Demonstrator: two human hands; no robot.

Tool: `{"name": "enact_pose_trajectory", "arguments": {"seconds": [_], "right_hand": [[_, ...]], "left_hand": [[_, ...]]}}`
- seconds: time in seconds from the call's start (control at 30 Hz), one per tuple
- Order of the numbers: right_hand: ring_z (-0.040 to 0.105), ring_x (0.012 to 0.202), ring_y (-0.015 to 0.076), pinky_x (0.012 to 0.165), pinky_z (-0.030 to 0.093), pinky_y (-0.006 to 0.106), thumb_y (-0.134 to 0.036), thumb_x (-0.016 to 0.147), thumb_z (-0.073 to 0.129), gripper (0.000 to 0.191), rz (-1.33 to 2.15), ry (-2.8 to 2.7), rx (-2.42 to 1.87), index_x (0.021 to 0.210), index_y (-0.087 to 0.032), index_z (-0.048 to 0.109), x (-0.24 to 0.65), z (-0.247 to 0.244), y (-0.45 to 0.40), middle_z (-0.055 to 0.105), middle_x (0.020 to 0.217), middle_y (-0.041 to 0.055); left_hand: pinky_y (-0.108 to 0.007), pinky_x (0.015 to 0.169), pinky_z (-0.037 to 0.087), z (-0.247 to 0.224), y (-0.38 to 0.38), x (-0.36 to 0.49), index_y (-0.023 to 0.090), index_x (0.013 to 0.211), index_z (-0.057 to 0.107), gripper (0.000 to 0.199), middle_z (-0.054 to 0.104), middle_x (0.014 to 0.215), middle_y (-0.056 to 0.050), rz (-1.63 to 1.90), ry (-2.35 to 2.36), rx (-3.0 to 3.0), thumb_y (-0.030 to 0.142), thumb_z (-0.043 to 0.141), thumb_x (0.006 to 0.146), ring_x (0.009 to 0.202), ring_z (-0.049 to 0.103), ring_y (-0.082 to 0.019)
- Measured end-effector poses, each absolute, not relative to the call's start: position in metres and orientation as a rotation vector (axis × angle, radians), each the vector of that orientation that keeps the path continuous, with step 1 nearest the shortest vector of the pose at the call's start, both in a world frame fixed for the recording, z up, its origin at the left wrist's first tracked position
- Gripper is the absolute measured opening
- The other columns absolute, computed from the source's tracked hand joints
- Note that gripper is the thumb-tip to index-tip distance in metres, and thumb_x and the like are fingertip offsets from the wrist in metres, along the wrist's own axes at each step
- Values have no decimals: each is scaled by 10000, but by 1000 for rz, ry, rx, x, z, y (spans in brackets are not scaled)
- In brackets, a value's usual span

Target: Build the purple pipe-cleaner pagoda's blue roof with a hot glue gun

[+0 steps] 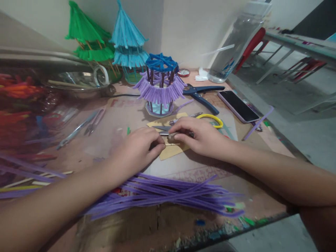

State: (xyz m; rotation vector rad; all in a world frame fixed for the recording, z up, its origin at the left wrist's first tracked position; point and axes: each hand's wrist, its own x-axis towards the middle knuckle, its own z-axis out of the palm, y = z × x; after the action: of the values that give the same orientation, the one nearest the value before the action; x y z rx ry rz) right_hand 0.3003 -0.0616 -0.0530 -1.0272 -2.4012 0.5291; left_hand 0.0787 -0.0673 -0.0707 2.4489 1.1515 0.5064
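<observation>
Bowl (78, 92): round, shiny metal, upper left.
Left hand (143, 143): fingertips close together over yellow card (172, 152); cannot tell whether they grip anything.
Tower (161, 93): purple and blue fuzzy stems on dark posts, standing beyond the hands.
Scissors (221, 121): yellow-handled, partly behind right hand.
Right hand (202, 137): thumb and finger pinching small brownish piece (172, 136).
Phone (239, 106): dark-screened, right.

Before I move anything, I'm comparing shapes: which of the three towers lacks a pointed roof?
The purple-skirted tower, in front: its top is a flat, dark blue ring, while the green tower and light blue tower rise to points.
</observation>
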Motion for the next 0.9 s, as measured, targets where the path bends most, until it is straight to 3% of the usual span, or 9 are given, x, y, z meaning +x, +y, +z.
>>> {"name": "enact_pose_trajectory", "arguments": {"seconds": [0.37, 0.9], "right_hand": [[565, 804, 195, 716, 461, 307, -82, 967, 397, 285, 124, -2721, -760, 1019, -120, 675, 299, -54, -72, 643, 905, 105], [618, 884, 192, 784, 475, 309, -132, 936, 543, 142, 378, -2452, -908, 989, -133, 675, 294, -62, -64, 690, 952, 92]], "left_hand": [[-304, 697, 409, -70, -65, 79, 197, 776, 620, 136, 632, 761, -14, 495, 1129, 2485, 244, 581, 897, 792, 592, -190], [-299, 686, 390, -72, -65, 80, 187, 754, 623, 121, 650, 769, -16, 522, 1173, 2365, 237, 603, 861, 751, 582, -179]]}}
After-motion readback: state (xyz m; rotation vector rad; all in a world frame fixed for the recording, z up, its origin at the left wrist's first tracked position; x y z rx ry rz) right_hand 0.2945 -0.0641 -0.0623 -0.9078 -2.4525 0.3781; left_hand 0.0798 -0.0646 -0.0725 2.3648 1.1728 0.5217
